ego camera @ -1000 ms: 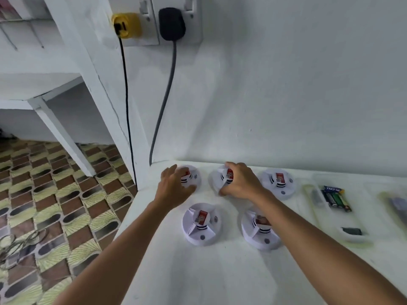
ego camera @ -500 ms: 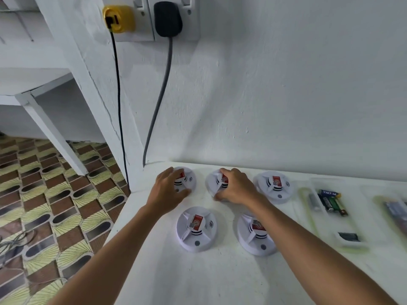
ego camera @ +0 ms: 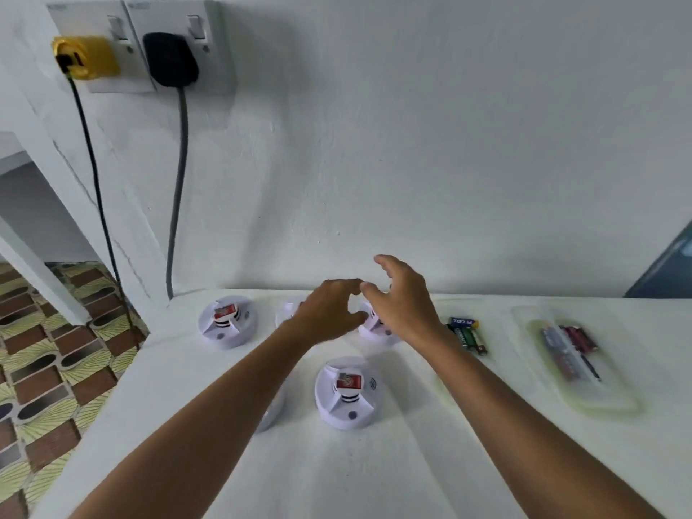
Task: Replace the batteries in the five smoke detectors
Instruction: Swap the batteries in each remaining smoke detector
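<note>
Five white round smoke detectors lie on the white table, each with a red-labelled battery on top. The back left detector and the front right detector show fully. My left hand hovers with curled fingers over the back middle detector and hides most of it. My right hand is spread above the back right detector. My left forearm covers most of the front left detector. Neither hand holds anything.
A clear tray right of the detectors holds loose batteries. Further right, a second clear tray holds red and blue batteries. Two plugs with cables hang on the wall at back left. The table's left edge drops to a tiled floor.
Both hands have let go of the back left and back middle detectors and moved right. The view has shifted right as well.
</note>
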{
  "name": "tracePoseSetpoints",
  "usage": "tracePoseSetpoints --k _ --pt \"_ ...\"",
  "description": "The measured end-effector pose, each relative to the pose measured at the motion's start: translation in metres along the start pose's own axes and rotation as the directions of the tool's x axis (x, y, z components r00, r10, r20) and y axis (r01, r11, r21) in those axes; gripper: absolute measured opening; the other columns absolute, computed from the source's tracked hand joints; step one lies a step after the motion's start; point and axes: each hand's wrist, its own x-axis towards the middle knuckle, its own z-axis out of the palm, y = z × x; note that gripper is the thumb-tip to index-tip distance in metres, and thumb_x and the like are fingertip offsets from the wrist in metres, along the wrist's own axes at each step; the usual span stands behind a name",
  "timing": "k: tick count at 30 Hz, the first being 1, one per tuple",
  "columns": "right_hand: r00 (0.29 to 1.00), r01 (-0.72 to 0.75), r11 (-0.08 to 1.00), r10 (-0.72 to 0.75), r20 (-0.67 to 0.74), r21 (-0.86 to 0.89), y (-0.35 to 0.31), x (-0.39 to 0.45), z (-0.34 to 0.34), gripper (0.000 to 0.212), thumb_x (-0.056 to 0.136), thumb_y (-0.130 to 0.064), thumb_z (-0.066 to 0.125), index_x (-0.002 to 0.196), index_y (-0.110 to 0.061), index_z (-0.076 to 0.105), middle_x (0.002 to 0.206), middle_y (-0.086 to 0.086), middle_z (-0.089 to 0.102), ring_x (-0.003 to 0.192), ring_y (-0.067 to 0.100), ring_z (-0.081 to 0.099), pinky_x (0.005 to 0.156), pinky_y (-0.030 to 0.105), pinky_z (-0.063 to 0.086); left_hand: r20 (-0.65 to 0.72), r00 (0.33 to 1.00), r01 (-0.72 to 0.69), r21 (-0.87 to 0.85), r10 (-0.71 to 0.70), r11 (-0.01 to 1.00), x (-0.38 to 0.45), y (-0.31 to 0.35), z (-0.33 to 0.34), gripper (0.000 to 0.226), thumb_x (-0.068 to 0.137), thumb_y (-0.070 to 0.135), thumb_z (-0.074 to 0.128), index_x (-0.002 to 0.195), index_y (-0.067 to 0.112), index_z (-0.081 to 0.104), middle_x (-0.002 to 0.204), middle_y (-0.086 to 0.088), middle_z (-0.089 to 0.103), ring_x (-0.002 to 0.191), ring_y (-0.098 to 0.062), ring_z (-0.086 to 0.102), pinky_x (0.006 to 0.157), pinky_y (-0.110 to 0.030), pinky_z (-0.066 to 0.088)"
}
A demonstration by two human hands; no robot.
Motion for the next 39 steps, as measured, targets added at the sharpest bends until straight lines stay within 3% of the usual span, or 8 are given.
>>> tracePoseSetpoints --k 2,5,9,13,15,18,23,39 --pt "1.000 -0.005 0.999 0.005 -0.004 0.046 0.007 -0.005 -0.015 0.054 0.089 -0.027 0.061 0.139 -0.016 0.046 0.141 0.004 0.049 0.125 0.019 0.050 0.102 0.032 0.044 0.135 0.990 -0.054 0.044 0.048 0.998 0.016 0.014 0.026 0.026 0.079 0.026 0.071 0.101 0.012 0.065 0.105 -0.007 0.067 0.105 -0.029 0.060 0.080 -0.029 0.044" --pt "1.000 -0.017 0.993 0.016 0.008 0.120 0.022 -0.015 -0.033 0.054 0.090 -0.027 0.062 0.140 -0.018 0.044 0.141 0.002 0.047 0.125 0.018 0.050 0.084 0.014 0.049 0.259 0.966 -0.063 0.156 0.021 0.986 0.033 0.016 0.060 0.025 0.078 0.047 0.066 0.098 0.034 0.060 0.130 -0.004 0.053 0.133 -0.035 0.036 0.104 -0.050 0.037" --pt "0.999 -0.036 0.983 0.033 0.018 0.179 0.036 -0.022 -0.045 0.048 0.091 -0.028 0.061 0.136 -0.017 0.049 0.138 0.000 0.050 0.124 0.016 0.050 0.094 0.023 0.047 0.222 0.975 -0.025 0.160 -0.011 0.987 0.044 0.001 0.080 0.039 0.065 0.064 0.051 0.098 0.042 0.050 0.111 0.003 0.054 0.111 -0.028 0.048 0.092 -0.049 0.045" --pt "0.994 -0.004 0.962 0.035 -0.107 0.272 0.045 -0.023 -0.047 0.030 0.093 -0.013 0.057 0.122 -0.011 0.059 0.124 0.002 0.060 0.112 0.013 0.057 0.083 0.009 0.044 0.020 0.999 0.048 -0.102 -0.046 0.994 0.029 0.021 0.060 0.049 0.077 0.035 0.072 0.122 0.021 0.057 0.110 0.000 0.057 0.106 -0.024 0.055 0.092 -0.034 0.042" --pt "0.977 0.017 0.962 0.041 -0.207 0.273 0.048 -0.024 -0.044 0.025 0.092 -0.003 0.053 0.114 -0.009 0.062 0.114 0.002 0.064 0.101 0.012 0.061 0.076 0.004 0.043 -0.033 0.980 0.162 -0.443 -0.197 0.882 0.019 0.034 0.041 0.057 0.080 0.033 0.070 0.132 0.023 0.051 0.118 -0.001 0.056 0.105 -0.020 0.055 0.083 -0.029 0.045" --pt "0.981 -0.040 0.941 0.101 -0.167 0.337 0.048 -0.026 -0.032 0.024 0.091 -0.002 0.052 0.111 -0.011 0.063 0.108 -0.002 0.065 0.096 0.016 0.064 0.084 0.027 0.053 0.063 0.948 0.217 -0.847 -0.313 0.485 0.001 0.042 0.022 0.048 0.090 0.034 0.053 0.137 0.029 0.045 0.134 -0.009 0.049 0.114 -0.030 0.053 0.083 -0.039 0.053" --pt "0.999 -0.034 0.890 0.043 -0.010 0.454 0.032 -0.037 -0.008 0.040 0.080 -0.023 0.074 0.117 -0.013 0.061 0.109 -0.003 0.064 0.095 0.008 0.061 0.070 0.011 0.048 0.103 0.955 0.114 -0.993 -0.277 0.024 -0.023 0.046 0.012 0.050 0.085 0.026 0.038 0.132 0.016 0.051 0.126 -0.024 0.058 0.115 -0.045 0.055 0.094 -0.060 0.047" --pt "0.964 0.050 0.980 -0.097 0.246 0.191 0.011 -0.019 -0.035 0.059 0.056 -0.023 0.090 0.102 -0.015 0.053 0.101 -0.001 0.059 0.084 0.009 0.055 0.062 0.015 0.045 0.192 0.938 0.162 -0.979 -0.289 -0.125 -0.048 0.050 0.015 0.046 0.093 0.032 0.028 0.110 0.014 0.067 0.104 -0.015 0.069 0.101 -0.029 0.060 0.103 -0.058 0.038"
